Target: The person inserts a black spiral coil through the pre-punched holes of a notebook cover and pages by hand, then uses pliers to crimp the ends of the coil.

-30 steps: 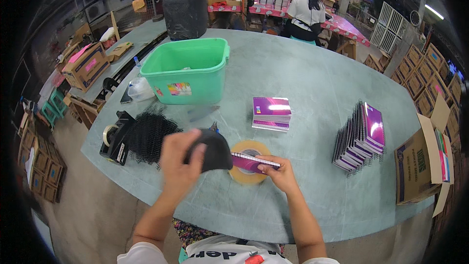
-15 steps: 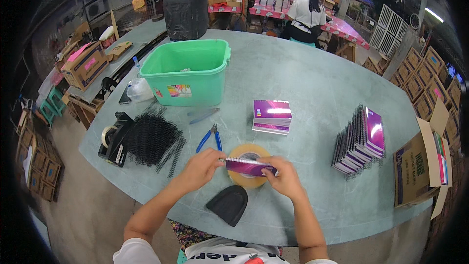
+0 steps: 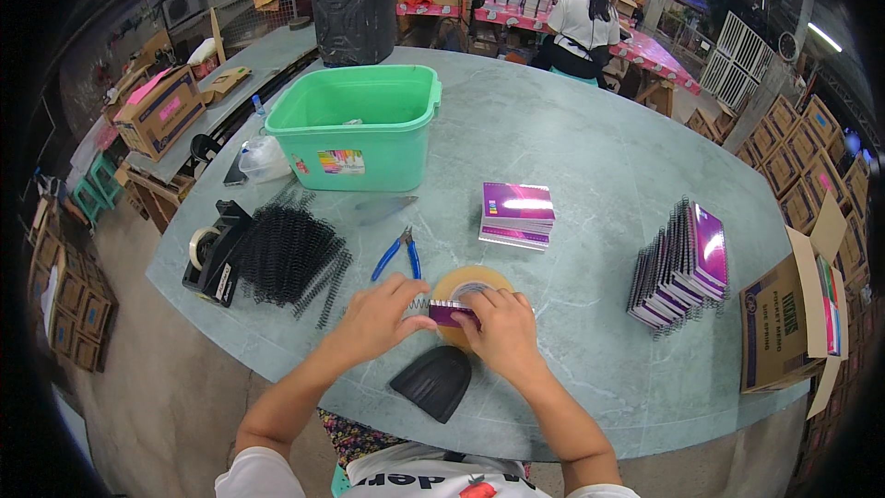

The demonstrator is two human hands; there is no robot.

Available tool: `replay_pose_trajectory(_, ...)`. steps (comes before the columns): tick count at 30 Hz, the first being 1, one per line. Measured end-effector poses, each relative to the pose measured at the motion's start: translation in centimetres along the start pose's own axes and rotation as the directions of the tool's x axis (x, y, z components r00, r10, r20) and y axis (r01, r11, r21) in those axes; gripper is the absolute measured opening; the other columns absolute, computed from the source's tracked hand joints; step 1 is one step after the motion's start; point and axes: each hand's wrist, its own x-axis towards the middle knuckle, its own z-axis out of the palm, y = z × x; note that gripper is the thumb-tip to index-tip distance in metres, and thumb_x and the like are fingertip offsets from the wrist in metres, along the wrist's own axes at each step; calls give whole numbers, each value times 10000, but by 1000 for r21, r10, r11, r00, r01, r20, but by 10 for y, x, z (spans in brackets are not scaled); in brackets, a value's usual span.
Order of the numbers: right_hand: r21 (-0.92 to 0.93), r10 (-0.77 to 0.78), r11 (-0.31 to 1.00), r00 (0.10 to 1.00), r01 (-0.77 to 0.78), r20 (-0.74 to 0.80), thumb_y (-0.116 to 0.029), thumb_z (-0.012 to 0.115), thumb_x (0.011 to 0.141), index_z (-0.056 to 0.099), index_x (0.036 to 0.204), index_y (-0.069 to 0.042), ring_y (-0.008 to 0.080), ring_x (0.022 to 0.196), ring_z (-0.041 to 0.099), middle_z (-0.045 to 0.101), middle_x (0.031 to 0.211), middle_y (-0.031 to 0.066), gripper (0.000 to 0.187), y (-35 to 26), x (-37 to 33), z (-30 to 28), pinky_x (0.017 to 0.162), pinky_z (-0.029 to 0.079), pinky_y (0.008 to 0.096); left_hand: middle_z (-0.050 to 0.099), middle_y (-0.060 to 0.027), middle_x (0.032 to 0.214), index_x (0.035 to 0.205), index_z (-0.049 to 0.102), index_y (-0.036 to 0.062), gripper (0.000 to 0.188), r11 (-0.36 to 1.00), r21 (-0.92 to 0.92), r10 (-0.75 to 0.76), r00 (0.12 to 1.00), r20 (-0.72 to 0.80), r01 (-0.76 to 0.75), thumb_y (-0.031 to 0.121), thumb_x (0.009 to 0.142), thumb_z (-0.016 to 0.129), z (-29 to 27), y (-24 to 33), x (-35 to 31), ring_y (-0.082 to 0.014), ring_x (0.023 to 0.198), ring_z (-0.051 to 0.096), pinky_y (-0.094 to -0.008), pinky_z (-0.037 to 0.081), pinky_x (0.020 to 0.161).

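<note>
In my right hand [image 3: 503, 332] is a small purple notebook [image 3: 448, 313], its punched edge facing away from me. A thin spiral binding coil [image 3: 418, 304] runs from the notebook's left end to my left hand [image 3: 383, 321], whose thumb and fingers close around it. Under the notebook and right hand lies a wide roll of clear tape [image 3: 468, 275], partly covered. Close to me sits a black, rounded, wedge-shaped piece [image 3: 433, 384]. Blue-handled pliers [image 3: 398, 254] lie beyond my left hand, beside a heap of black spiral coils [image 3: 288, 254].
A short stack of purple notebooks [image 3: 516, 216] stands ahead; coil-fitted notebooks [image 3: 678, 263] are piled to the right. An open carton [image 3: 779, 323] is at the right edge. Left are a tape dispenser [image 3: 217, 254] and green tub [image 3: 369, 152]. A person [image 3: 585, 23] sits beyond the table.
My right hand has shifted left along the notebook, covering more of it. My left hand has opened slightly wider, and the coil now shows beside the notebook's left end.
</note>
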Motion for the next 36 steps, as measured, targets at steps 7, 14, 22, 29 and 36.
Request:
replay_pose_trajectory(7,50,-19,999,999,21,-36,-179,693,737,656,917,-115,216,827,595,623,836,32,194,-1,-1,0,692,410,351,600,-106,651,805,608,35,373,983,84,-178,969,171,166,390,899,547,3,-13,3,-275,596,593,-368,438,550)
replay_pose_trajectory(14,60,-1,998,998,4,-63,-155,713,709,651,846,-108,222,768,598,626,804,27,157,-1,-2,3,668,415,350,562,-116,569,738,592,15,373,931,-201,-263,941,214,306,341,914,545,-6,2,7,-295,531,557,-392,429,524)
replay_pose_trajectory(22,45,6,999,999,-4,-41,-159,689,725,654,884,-113,246,805,592,617,813,50,169,-1,-4,3,693,420,371,574,-126,887,920,568,39,283,919,340,218,976,-19,-199,278,805,667,28,11,-19,-304,805,577,-381,452,617)
replay_pose_trajectory(29,655,427,557,853,-510,302,-48,716,750,692,909,-44,148,873,650,698,923,82,161,46,-24,-12,783,493,298,546,-140,900,1218,557,185,447,998,-56,-19,988,156,28,155,787,669,52,16,-53,-301,805,567,-374,488,684)
replay_pose_trajectory(36,818,338,492,932,-297,134,57,691,760,687,911,12,151,860,651,695,937,122,157,45,-29,3,774,528,268,549,-64,870,1081,662,199,371,987,162,-6,999,34,0,35,749,659,16,23,-25,-216,749,578,-331,481,614)
